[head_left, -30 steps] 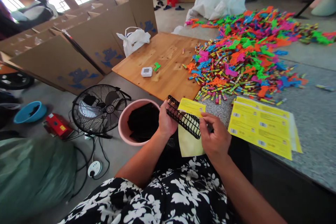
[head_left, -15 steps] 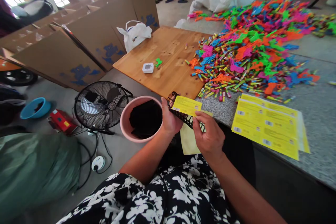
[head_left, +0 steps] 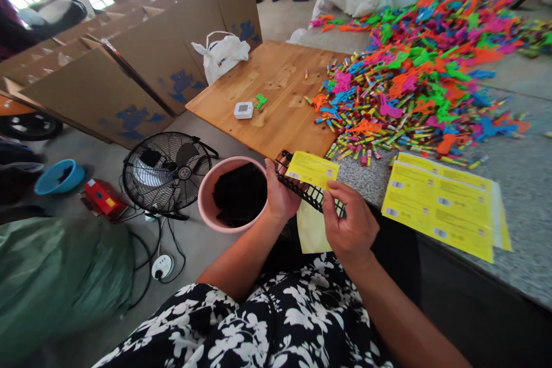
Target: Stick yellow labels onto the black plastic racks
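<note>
My left hand [head_left: 282, 195] is closed around one end of a small black plastic lattice basket [head_left: 311, 194], tilted over my lap. Between the thumb and fingers of my right hand [head_left: 351, 221] is the right edge of a yellow label [head_left: 313, 169] with small print and a barcode. That label lies over the basket's upper side; whether it is stuck there I cannot tell. Beneath the basket hangs a pale yellow sheet [head_left: 311, 231], partly hidden by the basket and my hands. Sheets of yellow labels [head_left: 437, 201] rest on the grey stone surface to the right.
Colourful toy guns [head_left: 405, 80] and small wrapped tubes [head_left: 366, 144] are heaped at the right. A white device [head_left: 244, 110] sits on the wooden board [head_left: 280, 77]. To the left stand a pink bucket [head_left: 207, 215] holding black pieces, a floor fan [head_left: 168, 172] and large cardboard boxes [head_left: 146, 63].
My right hand has moved slightly right, and the yellow label has shifted right and up over the basket, uncovering more of its lattice. My left hand keeps its hold.
</note>
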A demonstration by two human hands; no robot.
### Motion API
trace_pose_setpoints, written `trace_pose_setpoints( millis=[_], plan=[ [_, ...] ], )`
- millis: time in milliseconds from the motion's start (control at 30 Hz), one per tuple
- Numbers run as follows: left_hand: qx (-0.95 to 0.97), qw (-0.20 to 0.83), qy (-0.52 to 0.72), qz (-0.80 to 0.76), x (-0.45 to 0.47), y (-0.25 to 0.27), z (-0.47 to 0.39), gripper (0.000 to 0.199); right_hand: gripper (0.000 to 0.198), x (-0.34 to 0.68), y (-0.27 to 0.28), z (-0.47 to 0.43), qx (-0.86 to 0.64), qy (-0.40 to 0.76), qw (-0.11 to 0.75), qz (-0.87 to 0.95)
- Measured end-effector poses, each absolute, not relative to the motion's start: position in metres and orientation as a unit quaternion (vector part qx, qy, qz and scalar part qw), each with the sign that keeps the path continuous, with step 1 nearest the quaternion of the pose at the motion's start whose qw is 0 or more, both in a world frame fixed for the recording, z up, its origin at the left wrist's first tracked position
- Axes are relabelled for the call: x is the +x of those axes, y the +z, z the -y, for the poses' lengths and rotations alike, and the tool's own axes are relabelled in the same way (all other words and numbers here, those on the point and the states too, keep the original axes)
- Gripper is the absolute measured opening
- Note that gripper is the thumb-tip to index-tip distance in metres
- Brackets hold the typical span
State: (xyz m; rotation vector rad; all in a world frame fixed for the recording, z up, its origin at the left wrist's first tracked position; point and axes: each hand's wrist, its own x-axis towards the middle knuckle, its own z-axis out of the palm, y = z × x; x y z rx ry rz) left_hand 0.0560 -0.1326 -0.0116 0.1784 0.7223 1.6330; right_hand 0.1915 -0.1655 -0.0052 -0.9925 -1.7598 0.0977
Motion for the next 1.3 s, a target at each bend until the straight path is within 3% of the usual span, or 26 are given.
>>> trace_pose_setpoints(
  millis=[433, 667, 1067, 1300],
  plan=[
    [0.069, 0.595, 0.734, -0.319, 0.063, -0.008, 0.131, 0.064, 0.020, 0.191, -0.015, 0.166, -0.402, 0.035, 0.521, 0.752],
    [0.076, 0.588, 0.724, -0.353, 0.062, -0.010, 0.130, 0.070, 0.016, 0.189, -0.018, 0.170, -0.397, 0.053, 0.505, 0.764],
    [0.086, 0.593, 0.724, -0.341, 0.064, -0.008, 0.132, 0.067, 0.003, 0.186, -0.019, 0.176, -0.429, 0.042, 0.407, 0.805],
    [0.110, 0.597, 0.716, -0.344, 0.055, -0.006, 0.133, 0.073, 0.012, 0.191, -0.017, 0.176, -0.452, 0.038, 0.386, 0.803]
  ],
)
